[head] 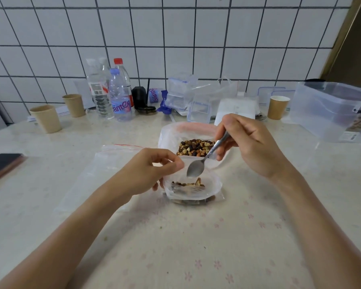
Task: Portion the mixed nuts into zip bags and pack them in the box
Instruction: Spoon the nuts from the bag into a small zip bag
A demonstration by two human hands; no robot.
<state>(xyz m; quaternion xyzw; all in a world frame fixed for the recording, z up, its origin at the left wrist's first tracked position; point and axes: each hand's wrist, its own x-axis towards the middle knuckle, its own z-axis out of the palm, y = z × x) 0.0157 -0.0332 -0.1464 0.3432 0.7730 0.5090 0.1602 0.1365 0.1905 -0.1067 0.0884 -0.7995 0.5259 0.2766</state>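
Observation:
A small clear zip bag [214, 185] stands open at the table's middle with a few mixed nuts [188, 183] in its bottom. My left hand [148, 174] pinches the bag's left rim and holds its mouth open. My right hand [246, 142] grips a metal spoon [198, 166] by the handle; its bowl hangs empty just over the bag's mouth. Behind the bag lies a large open bag of mixed nuts [196, 147]. A big clear plastic box [329, 111] sits at the far right.
An empty zip bag [104, 163] lies flat to the left. A dark phone [2, 164] rests at the left edge. Paper cups [46, 118], water bottles [120, 97], small clear containers [181, 92] and another paper cup [277, 107] line the tiled wall.

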